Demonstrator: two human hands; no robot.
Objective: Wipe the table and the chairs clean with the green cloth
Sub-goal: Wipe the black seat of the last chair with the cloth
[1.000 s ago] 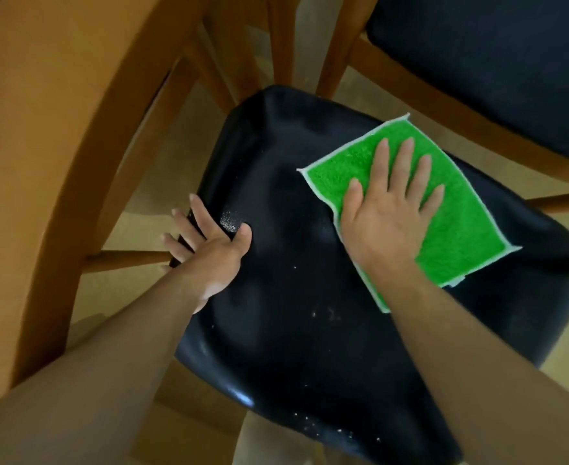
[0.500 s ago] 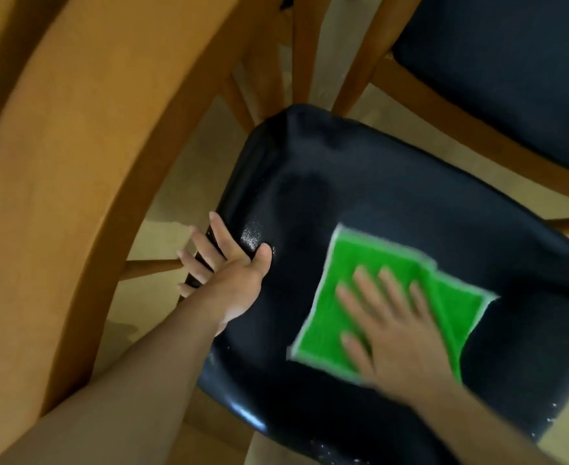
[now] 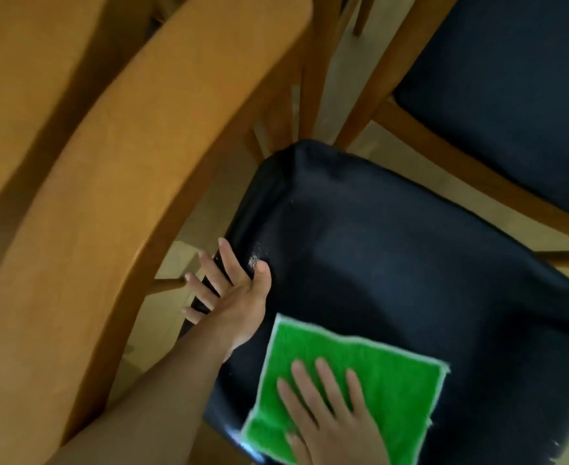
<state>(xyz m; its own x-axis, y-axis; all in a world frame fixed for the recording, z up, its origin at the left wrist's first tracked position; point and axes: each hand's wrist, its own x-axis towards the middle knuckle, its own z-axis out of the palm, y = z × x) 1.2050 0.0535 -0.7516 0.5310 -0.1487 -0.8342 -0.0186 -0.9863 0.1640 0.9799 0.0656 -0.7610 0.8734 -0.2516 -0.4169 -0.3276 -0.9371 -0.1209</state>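
The square green terry cloth with a pale stitched border (image 3: pixel 353 391) lies flat on the near corner of the dark padded chair seat (image 3: pixel 410 263), at about five o'clock in the view. The right hand (image 3: pixel 330 414) lies flat on top of it, fingers straight and slightly spread, pressing the cloth down onto the seat rather than gripping it. The left hand (image 3: pixel 232 297), at about seven o'clock from the seat's middle, rests on the seat's left edge with fingers straight and fanned apart over the side and the thumb on top of the cushion; it holds nothing and seems to steady the chair.

Judging from how things lie, the job is partway through this one seat. A small patch of pale crumbs (image 3: pixel 253 261) sits just beyond the left thumb, at nine o'clock on the seat, and a few specks show by the cloth's right edge, so that seat is not finished. The curved wooden backrest (image 3: pixel 115 203) at ten o'clock and the second dark-seated wooden chair (image 3: pixel 511 95) at one o'clock are apart from the cloth, and I cannot tell whether they have been wiped. No tabletop is in view
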